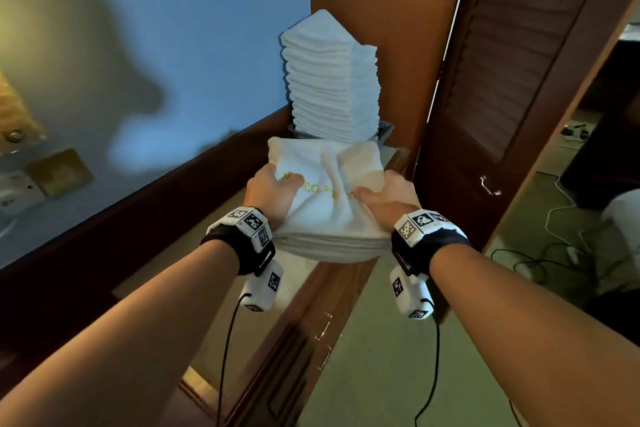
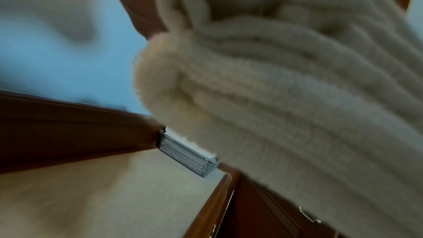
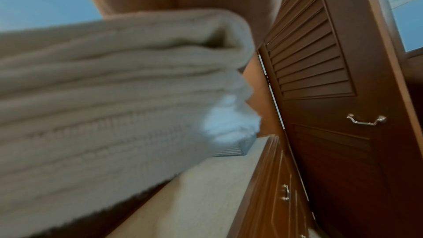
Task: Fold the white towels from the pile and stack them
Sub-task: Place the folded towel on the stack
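Both hands hold one bundle of folded white towels (image 1: 329, 215) above the worktop (image 2: 91, 196), its long axis lying left to right. The left hand (image 1: 268, 192) curls its fingers onto the left side; the right hand (image 1: 388, 196) pinches the crumpled top right. The terry shows soft layered ridges. Beyond, at the worktop's far corner, one tall stack of folded towels (image 1: 330, 80) stands in a perforated metal tray (image 2: 185, 155).

Yellow embroidered lettering runs across the top towel (image 1: 322, 191) of the bundle, partly covered by folds and hands, with only the letters "CO" clearly readable.
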{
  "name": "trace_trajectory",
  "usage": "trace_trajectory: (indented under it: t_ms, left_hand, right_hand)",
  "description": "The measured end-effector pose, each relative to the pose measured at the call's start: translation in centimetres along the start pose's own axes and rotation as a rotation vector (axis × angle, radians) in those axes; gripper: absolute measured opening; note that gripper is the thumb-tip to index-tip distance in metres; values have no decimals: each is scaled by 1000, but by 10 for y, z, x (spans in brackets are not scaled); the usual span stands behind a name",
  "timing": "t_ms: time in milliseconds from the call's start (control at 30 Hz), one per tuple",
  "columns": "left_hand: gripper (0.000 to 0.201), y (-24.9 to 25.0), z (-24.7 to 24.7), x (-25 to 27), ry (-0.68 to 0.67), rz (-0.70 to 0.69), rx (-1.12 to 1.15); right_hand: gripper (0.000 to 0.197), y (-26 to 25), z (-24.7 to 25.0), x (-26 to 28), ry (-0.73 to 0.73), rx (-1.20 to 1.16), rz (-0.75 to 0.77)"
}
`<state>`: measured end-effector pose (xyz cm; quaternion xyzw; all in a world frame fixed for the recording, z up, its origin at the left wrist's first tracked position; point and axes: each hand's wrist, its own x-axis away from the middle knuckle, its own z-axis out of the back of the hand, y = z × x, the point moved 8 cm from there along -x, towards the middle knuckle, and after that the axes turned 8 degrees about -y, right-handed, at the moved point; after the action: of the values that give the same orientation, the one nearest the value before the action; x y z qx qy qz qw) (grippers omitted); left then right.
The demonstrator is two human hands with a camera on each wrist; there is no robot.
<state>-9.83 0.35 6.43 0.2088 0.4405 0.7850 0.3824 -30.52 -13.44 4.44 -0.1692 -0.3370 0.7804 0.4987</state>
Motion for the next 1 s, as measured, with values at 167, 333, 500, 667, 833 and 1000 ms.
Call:
trace_trajectory:
  t_ms: [167,333,500,667,833,1000]
  left_hand:
    - [21,27,-38,-51,-53,-61,12]
    - [26,59,-71,-115,-78,-105,18]
    - [42,93,-107,-182,-118,-166,45]
    - [31,127,-136,-239,-155,-239,73]
    - [32,167,-156,-296,-161,-296,68]
    - [36,200,-174,-357,-131,-327,149]
  right_hand:
    - [57,22,29,-45,55,4,-43]
    - [59,33,62,-100,127,12,-69]
    - [58,43,101,-154,185,3,-103]
    - [53,49,141,-205,231,33,-100]
    - [51,49,180,-273,234,86,-62]
    - [47,41,216,-363,204,149,34]
